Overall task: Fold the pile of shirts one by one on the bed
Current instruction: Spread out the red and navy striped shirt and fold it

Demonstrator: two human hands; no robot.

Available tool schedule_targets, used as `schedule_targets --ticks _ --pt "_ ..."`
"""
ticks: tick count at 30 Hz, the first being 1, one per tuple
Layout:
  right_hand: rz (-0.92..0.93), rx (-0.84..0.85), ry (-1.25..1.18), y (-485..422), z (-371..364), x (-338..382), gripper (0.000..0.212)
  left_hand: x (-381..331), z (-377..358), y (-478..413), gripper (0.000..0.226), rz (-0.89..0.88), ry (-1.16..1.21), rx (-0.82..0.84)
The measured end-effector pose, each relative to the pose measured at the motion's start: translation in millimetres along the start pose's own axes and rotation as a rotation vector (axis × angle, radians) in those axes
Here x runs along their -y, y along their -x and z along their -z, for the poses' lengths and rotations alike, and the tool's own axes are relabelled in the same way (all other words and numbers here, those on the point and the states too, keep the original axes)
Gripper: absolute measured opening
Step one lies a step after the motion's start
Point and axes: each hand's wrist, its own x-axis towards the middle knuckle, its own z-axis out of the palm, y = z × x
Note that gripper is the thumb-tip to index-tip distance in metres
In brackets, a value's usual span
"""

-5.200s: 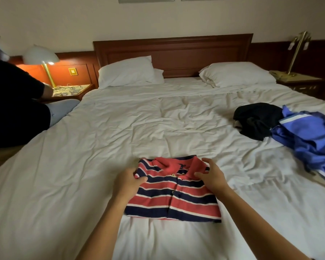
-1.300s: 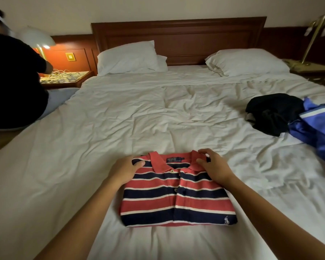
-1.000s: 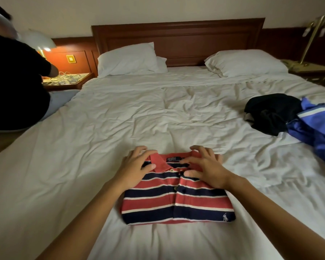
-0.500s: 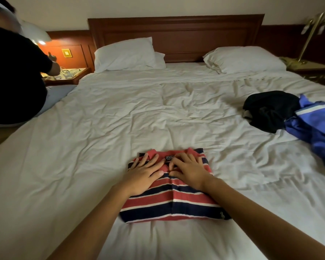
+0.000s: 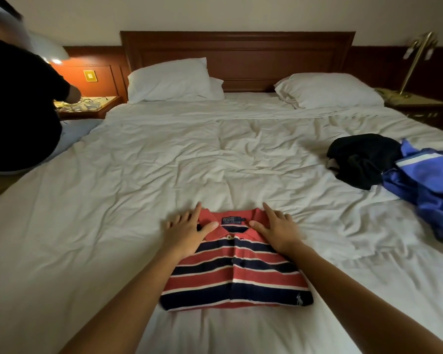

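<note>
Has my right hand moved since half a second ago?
Yes. The right hand slid right, away from the collar label on the striped shirt.

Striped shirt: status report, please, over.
Both open: left hand, right hand, flat on collar. Folded striped shirt on bed. Way clear; black garment, blue garment at right.

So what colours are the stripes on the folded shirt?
The folded shirt has red and navy stripes with thin white lines between, and a red collar. The head view shows it.
</note>
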Motion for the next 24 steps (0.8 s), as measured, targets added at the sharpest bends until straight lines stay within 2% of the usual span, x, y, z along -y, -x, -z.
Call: schedule_targets --ticks 3,4,7,11,15,20,24 --pt "-0.023 0.044 -0.169 -20 3 8 0.098 1 4 -14 0.094 -0.002 0.109 -0.082" --pt "-0.030 0.063 -0.203 -26 4 9 0.093 2 5 -19 0.086 -0.012 0.173 -0.089" --pt "-0.019 0.053 -0.274 -39 2 3 0.061 5 4 -34 0.062 -0.098 0.280 -0.104" --pt "0.009 -0.001 -0.334 -46 -9 -4 0.053 11 -6 -41 0.045 -0.166 0.451 -0.107" --pt "0.064 -0.117 -0.396 -35 2 6 0.046 9 9 -33 0.054 -0.106 0.589 -0.145" --pt "0.193 -0.211 -0.536 -3 77 48 0.023 -10 89 11 0.044 -0.092 0.609 -0.271" --pt "0.337 -0.275 -0.427 20 165 103 0.024 -29 185 61 0.050 -0.067 0.492 -0.373"
